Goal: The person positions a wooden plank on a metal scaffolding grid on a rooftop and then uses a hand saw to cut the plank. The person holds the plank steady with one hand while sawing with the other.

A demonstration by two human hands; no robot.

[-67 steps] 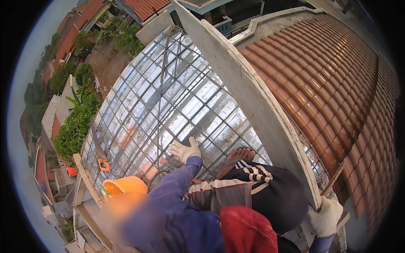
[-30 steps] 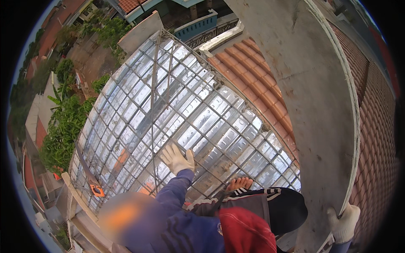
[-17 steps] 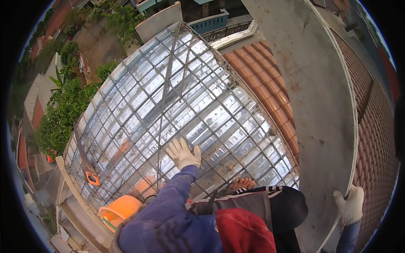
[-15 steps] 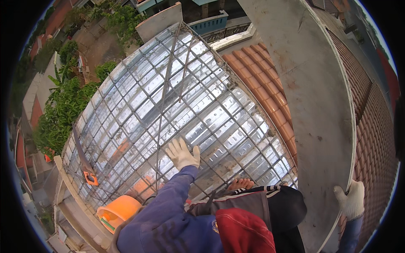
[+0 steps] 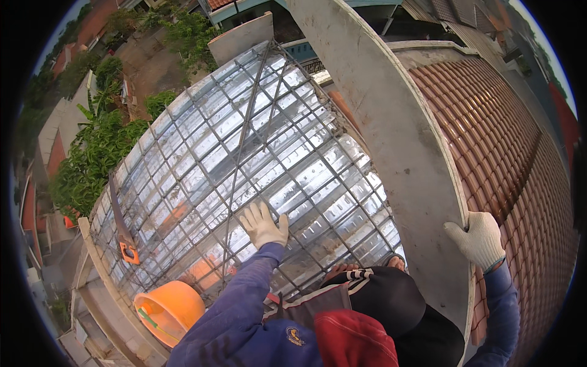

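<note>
Moved: grey board [image 5: 400,131], swung nearer the rebar mesh [image 5: 199,162], along its right side. Right hand [image 5: 479,240]: grip clamped on board's edge. Left hand [image 5: 264,227], over mesh: fingers apart. Status, I judge: mesh laid; board not yet released.

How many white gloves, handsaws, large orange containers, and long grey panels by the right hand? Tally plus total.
White gloves: 2, one each on the left hand and right hand
Handsaw: 1
Large orange container: 1
Long grey panel: 1
Total: 5
</note>
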